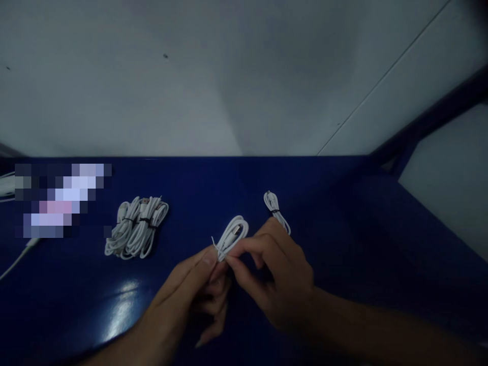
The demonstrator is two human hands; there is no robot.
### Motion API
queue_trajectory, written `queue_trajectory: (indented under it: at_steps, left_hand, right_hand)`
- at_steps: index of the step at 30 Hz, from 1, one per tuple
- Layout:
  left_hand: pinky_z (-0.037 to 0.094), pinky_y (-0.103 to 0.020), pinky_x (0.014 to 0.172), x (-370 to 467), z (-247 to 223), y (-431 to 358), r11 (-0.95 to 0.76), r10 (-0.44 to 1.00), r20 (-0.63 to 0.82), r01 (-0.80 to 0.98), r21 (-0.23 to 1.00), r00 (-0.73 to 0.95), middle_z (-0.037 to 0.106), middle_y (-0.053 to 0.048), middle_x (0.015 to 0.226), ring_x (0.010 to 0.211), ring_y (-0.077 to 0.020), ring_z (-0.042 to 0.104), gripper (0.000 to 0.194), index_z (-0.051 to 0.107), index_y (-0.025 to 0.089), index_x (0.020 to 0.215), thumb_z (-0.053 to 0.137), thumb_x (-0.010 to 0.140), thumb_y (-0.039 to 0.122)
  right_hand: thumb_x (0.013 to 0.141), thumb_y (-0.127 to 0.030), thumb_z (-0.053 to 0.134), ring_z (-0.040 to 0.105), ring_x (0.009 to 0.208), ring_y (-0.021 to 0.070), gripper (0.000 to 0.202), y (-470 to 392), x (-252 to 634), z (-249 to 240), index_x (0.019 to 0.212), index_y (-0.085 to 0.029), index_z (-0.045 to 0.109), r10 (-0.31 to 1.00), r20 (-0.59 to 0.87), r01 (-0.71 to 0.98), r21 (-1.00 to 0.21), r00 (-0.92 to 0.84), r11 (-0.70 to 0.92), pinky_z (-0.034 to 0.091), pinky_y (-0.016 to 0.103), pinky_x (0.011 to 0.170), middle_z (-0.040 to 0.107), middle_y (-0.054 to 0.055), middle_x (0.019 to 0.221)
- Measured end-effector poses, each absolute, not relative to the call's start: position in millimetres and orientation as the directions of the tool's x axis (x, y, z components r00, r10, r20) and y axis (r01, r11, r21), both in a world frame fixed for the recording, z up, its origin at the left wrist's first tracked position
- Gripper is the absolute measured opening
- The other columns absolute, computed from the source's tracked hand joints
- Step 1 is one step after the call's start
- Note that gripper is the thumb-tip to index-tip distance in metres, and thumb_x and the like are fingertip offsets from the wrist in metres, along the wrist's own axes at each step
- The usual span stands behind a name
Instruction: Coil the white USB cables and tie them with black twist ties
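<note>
A white USB cable (231,235), looped into a small bundle, is held up above the blue table with its metal plug showing inside the coil. My left hand (190,284) pinches the lower end of the bundle between thumb and fingers. Around that end runs a thin tie (218,248), one tip of it sticking out at the left. From the right, my right hand (272,269) has thumb and forefinger closed together at the tie; its other end is hidden by the fingertips. Just beyond my right knuckles lies another bundled white cable (272,202) with a dark tie.
Several tied white cables (137,229) lie in a pile on the blue table (198,183), left of my hands. Farther left is a pixelated bright object (63,201) with a white cord (17,262). A pale wall (190,101) rises behind the table.
</note>
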State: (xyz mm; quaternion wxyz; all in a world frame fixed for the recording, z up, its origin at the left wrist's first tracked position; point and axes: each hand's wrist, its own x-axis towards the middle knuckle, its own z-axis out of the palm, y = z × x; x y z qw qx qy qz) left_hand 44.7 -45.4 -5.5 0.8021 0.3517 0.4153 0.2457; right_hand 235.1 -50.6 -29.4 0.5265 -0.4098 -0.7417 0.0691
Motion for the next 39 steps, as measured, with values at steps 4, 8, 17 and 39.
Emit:
queue_trajectory:
  at_steps: [4, 8, 17, 39]
  left_hand:
    - [0.039, -0.023, 0.047, 46, -7, -46, 0.619, 0.697, -0.469, -0.126, 0.775, 0.542, 0.044, 0.003, 0.070, 0.054, -0.0115, 0.040, 0.045, 0.057, 0.019, 0.083, 0.053, 0.110, 0.056]
    - [0.039, -0.023, 0.046, 49, -9, -49, 0.607, 0.711, -0.472, -0.115, 0.786, 0.522, 0.044, 0.004, 0.067, 0.053, -0.0118, 0.040, 0.047, 0.058, 0.019, 0.083, 0.053, 0.109, 0.058]
    - [0.037, -0.021, 0.044, 50, -13, -51, 0.611, 0.710, -0.503, -0.075, 0.788, 0.493, 0.038, 0.006, 0.063, 0.052, -0.0105, 0.035, 0.054, 0.055, 0.020, 0.078, 0.058, 0.104, 0.068]
    - [0.027, -0.017, 0.029, 52, -23, -40, 0.661, 0.672, -0.407, -0.254, 0.706, 0.619, 0.027, 0.011, 0.049, 0.035, -0.0049, 0.021, 0.063, 0.048, 0.021, 0.063, 0.071, 0.092, 0.071]
  right_hand:
    - [0.103, -0.009, 0.069, 0.053, 0.068, 0.0132, 0.012, -50, 233, -29, 0.104, -0.020, 0.066, 0.658, 0.746, 0.559, -0.504, -0.102, 0.659, 0.045, 0.028, 0.059, 0.059, -0.003, 0.076]
    - [0.101, -0.008, 0.071, 0.055, 0.067, 0.0132, 0.013, -50, 233, -26, 0.101, -0.020, 0.066, 0.644, 0.757, 0.568, -0.483, -0.112, 0.667, 0.046, 0.029, 0.060, 0.060, -0.003, 0.074]
    - [0.099, -0.007, 0.073, 0.053, 0.061, 0.0127, 0.015, -52, 229, -18, 0.094, -0.020, 0.066, 0.634, 0.766, 0.596, -0.464, -0.100, 0.655, 0.045, 0.030, 0.059, 0.056, -0.005, 0.066]
    - [0.103, -0.032, 0.077, 0.059, 0.067, 0.0163, 0.022, -47, 237, -23, 0.090, -0.021, 0.062, 0.650, 0.755, 0.540, -0.511, -0.091, 0.669, 0.048, 0.033, 0.062, 0.066, -0.001, 0.072]
